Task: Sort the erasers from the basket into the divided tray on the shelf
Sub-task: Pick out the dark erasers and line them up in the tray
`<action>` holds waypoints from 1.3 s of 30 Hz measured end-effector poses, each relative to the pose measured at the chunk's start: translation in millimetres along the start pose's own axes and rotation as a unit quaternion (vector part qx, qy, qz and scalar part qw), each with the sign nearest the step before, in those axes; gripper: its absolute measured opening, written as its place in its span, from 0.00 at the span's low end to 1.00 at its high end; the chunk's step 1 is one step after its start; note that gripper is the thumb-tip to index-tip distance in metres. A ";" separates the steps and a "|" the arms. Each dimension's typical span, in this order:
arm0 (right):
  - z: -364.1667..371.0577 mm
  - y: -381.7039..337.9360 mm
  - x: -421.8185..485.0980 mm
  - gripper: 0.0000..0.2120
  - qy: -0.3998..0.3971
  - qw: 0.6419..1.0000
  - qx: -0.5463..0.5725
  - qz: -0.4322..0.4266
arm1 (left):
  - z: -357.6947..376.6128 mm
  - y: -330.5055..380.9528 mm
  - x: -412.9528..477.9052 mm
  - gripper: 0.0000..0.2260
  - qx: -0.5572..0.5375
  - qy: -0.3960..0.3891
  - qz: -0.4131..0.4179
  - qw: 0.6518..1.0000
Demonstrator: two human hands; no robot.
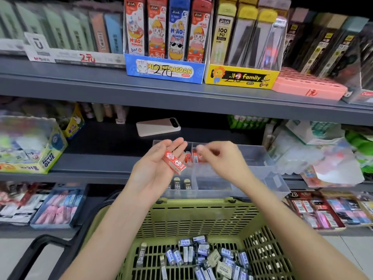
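We've got our left grip (156, 170) turned palm up over the left end of the divided tray (264, 158), fingers nearly straight, with a couple of red erasers (174, 161) lying flat across them, carried rather than squeezed. Our right grip (222, 160) hovers over the middle of the tray, fingers curled in with the tips drawn together. It's blurred, so we cannot tell whether anything is pinched there. The clear tray sits on the dark shelf (101, 167), its front edge hanging just over the lip. In its back left compartment more red erasers (188, 157) stand upright, and in the front left compartment we see black-sleeved erasers (182, 183) standing too. Right below and in front of the tray is the green basket (201, 215), and in its bottom lies a loose heap of blue and white erasers (212, 257), with a dark one off to the left of the heap. Behind the tray, further back on the same shelf, a pale phone (158, 126) lies flat.
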State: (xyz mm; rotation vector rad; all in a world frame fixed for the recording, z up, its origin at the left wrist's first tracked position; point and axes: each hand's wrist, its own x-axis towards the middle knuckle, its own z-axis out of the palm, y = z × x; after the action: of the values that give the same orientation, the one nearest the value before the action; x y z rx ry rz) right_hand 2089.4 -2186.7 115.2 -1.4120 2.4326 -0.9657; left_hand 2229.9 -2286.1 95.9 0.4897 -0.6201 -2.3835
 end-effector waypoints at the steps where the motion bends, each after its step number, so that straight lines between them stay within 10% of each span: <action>1: -0.6 -13.4 -11.8 0.12 -0.034 0.994 0.107 -0.013 | 3.0 -1.7 -0.9 0.10 0.010 -0.002 0.000 1.000; 12: 4.9 -17.1 -49.4 0.04 -0.017 0.978 0.207 -0.026 | 22.5 -23.3 -19.4 0.09 0.275 -0.083 0.064 0.956; 18: -18.3 25.2 -13.3 0.14 0.122 0.984 0.014 0.126 | 2.1 -1.5 -14.9 0.16 0.586 0.036 0.201 0.784; 23: -3.4 37.7 18.6 0.20 0.047 0.969 -0.134 0.204 | -35.1 -0.2 -21.8 0.18 0.738 0.069 0.228 0.631; 35: 5.6 37.6 14.6 0.16 -0.012 0.965 -0.191 0.177 | -55.7 -8.6 -30.3 0.22 0.783 0.044 0.180 0.593; 39: 8.8 32.5 -27.6 0.10 0.140 0.980 -0.142 -0.003 | -62.9 -4.1 -47.0 0.18 0.780 0.069 0.232 0.578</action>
State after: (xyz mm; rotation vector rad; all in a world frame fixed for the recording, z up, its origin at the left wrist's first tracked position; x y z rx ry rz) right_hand 2084.9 -2156.7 83.9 -1.4527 2.8730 -0.8999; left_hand 2292.9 -2272.2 50.9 0.9665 -2.3313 -0.6864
